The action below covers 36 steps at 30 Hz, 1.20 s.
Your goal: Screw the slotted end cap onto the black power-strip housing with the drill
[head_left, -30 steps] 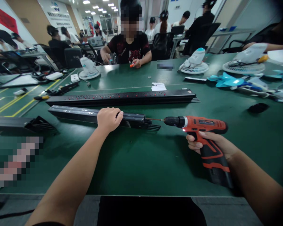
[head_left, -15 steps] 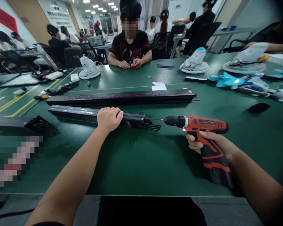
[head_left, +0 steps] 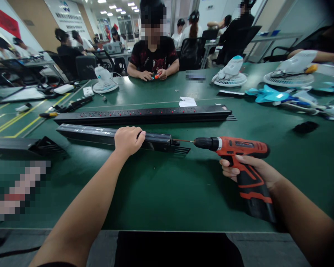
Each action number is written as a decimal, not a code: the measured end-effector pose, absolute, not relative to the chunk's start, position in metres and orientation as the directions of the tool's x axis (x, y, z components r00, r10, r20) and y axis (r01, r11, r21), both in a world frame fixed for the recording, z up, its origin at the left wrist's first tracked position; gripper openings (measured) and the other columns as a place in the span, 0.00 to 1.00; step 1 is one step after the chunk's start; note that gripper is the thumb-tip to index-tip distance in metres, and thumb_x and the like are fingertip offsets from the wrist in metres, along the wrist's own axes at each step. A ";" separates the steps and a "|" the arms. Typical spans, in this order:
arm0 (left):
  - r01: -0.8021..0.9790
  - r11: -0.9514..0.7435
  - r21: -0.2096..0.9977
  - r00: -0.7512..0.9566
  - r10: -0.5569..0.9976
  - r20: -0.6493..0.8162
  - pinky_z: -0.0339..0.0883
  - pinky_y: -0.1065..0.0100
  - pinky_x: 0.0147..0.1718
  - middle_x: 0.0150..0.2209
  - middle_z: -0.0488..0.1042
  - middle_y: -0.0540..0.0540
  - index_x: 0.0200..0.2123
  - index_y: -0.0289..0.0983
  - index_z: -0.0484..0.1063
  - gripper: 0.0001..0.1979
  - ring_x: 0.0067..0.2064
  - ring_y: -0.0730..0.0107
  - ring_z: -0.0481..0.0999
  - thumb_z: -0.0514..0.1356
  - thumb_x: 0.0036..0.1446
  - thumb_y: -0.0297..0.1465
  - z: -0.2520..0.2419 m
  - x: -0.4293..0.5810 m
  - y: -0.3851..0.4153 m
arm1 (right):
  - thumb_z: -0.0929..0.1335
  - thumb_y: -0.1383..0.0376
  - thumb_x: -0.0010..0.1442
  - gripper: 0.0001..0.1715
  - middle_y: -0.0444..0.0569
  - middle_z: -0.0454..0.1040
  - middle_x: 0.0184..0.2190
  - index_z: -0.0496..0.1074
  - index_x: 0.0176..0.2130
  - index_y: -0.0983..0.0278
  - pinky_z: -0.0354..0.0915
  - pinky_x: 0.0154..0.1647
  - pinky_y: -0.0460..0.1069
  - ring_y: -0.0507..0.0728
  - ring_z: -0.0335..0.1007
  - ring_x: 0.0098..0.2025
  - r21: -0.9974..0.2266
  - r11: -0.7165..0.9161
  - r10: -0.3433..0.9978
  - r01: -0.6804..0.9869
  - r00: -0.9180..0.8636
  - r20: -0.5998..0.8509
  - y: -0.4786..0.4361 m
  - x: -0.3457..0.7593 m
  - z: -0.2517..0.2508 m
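My left hand (head_left: 128, 140) is closed over the top of a long black power strip housing (head_left: 86, 134) that lies flat on the green table (head_left: 167, 193). My right hand (head_left: 249, 171) grips the handle of a red and black cordless drill (head_left: 236, 155). The drill's bit points left and meets the right end of the housing (head_left: 174, 141). The drill's small work light is lit.
A second long black power strip (head_left: 144, 115) with red switches lies just behind. Another black housing (head_left: 22, 145) sits at the left. Small desk fans (head_left: 104, 83), a blue fan blade (head_left: 272, 96) and a white paper (head_left: 187, 103) lie farther back. A person in a black shirt (head_left: 153, 55) sits opposite.
My hands, the drill and the housing have stayed put. The person opposite has brought both hands together on a small orange object.
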<state>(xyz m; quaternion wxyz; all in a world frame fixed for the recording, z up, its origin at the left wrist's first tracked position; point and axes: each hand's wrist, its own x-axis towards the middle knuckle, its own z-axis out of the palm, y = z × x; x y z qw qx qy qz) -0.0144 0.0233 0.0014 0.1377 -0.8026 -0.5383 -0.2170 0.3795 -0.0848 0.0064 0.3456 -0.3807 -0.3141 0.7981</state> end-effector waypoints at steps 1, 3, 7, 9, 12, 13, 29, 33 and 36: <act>0.924 -0.382 0.010 0.327 0.804 0.497 0.62 0.56 0.38 0.31 0.82 0.44 0.33 0.41 0.80 0.24 0.34 0.56 0.77 0.48 0.71 0.42 0.001 -0.015 0.023 | 0.66 0.57 0.44 0.13 0.41 0.61 0.20 0.67 0.32 0.61 0.55 0.18 0.45 0.49 0.50 0.21 -0.764 -0.563 0.792 -0.315 -0.470 -0.390 -0.085 0.380 0.006; 0.925 -0.380 0.008 0.327 0.804 0.497 0.62 0.56 0.38 0.31 0.82 0.44 0.33 0.41 0.80 0.24 0.34 0.56 0.77 0.48 0.71 0.42 0.001 -0.015 0.024 | 0.66 0.57 0.44 0.14 0.41 0.62 0.20 0.66 0.32 0.61 0.55 0.18 0.45 0.49 0.50 0.21 -0.761 -0.564 0.792 -0.320 -0.472 -0.388 -0.085 0.380 0.006; 0.926 -0.378 0.010 0.325 0.808 0.491 0.62 0.56 0.39 0.32 0.82 0.43 0.34 0.40 0.80 0.23 0.35 0.55 0.77 0.48 0.71 0.41 0.002 -0.015 0.024 | 0.65 0.58 0.45 0.14 0.41 0.62 0.21 0.66 0.33 0.61 0.55 0.18 0.45 0.49 0.51 0.22 -0.751 -0.569 0.789 -0.335 -0.481 -0.383 -0.085 0.380 0.005; 0.927 -0.376 0.009 0.324 0.809 0.490 0.62 0.56 0.39 0.32 0.82 0.43 0.34 0.40 0.81 0.23 0.35 0.55 0.78 0.48 0.71 0.41 0.002 -0.014 0.023 | 0.65 0.58 0.45 0.14 0.41 0.62 0.21 0.66 0.33 0.61 0.55 0.18 0.44 0.49 0.50 0.21 -0.747 -0.568 0.791 -0.345 -0.480 -0.380 -0.085 0.379 0.006; 0.927 -0.375 0.006 0.324 0.809 0.490 0.62 0.56 0.39 0.31 0.82 0.43 0.34 0.40 0.80 0.23 0.35 0.55 0.77 0.48 0.71 0.41 0.002 -0.014 0.023 | 0.65 0.58 0.45 0.14 0.41 0.63 0.20 0.66 0.34 0.61 0.55 0.18 0.44 0.49 0.50 0.21 -0.745 -0.567 0.794 -0.351 -0.472 -0.382 -0.085 0.379 0.007; 0.927 -0.375 0.006 0.324 0.809 0.491 0.62 0.56 0.39 0.31 0.82 0.43 0.34 0.40 0.80 0.24 0.35 0.56 0.77 0.48 0.71 0.41 0.002 -0.014 0.023 | 0.66 0.58 0.44 0.14 0.41 0.63 0.20 0.66 0.34 0.61 0.55 0.18 0.44 0.49 0.51 0.21 -0.746 -0.567 0.795 -0.348 -0.469 -0.385 -0.085 0.379 0.007; 0.924 -0.381 0.029 0.318 0.808 0.496 0.62 0.55 0.40 0.31 0.81 0.43 0.34 0.41 0.80 0.24 0.35 0.55 0.77 0.48 0.71 0.42 0.002 -0.014 0.023 | 0.65 0.58 0.45 0.13 0.42 0.63 0.21 0.66 0.33 0.61 0.55 0.17 0.45 0.49 0.50 0.21 -0.746 -0.563 0.800 -0.356 -0.461 -0.384 -0.086 0.378 0.008; 0.924 -0.382 0.018 0.323 0.805 0.497 0.62 0.55 0.39 0.31 0.81 0.43 0.34 0.40 0.81 0.24 0.35 0.55 0.77 0.48 0.71 0.41 0.001 -0.015 0.023 | 0.65 0.58 0.44 0.14 0.42 0.63 0.21 0.66 0.33 0.61 0.55 0.17 0.45 0.49 0.50 0.21 -0.748 -0.563 0.801 -0.352 -0.457 -0.387 -0.085 0.378 0.007; 0.922 -0.386 0.012 0.330 0.804 0.494 0.62 0.55 0.39 0.31 0.81 0.43 0.34 0.40 0.81 0.23 0.35 0.55 0.78 0.48 0.71 0.41 0.001 -0.015 0.024 | 0.65 0.58 0.45 0.14 0.42 0.63 0.21 0.66 0.33 0.61 0.55 0.18 0.45 0.49 0.50 0.21 -0.746 -0.570 0.794 -0.345 -0.463 -0.394 -0.085 0.378 0.007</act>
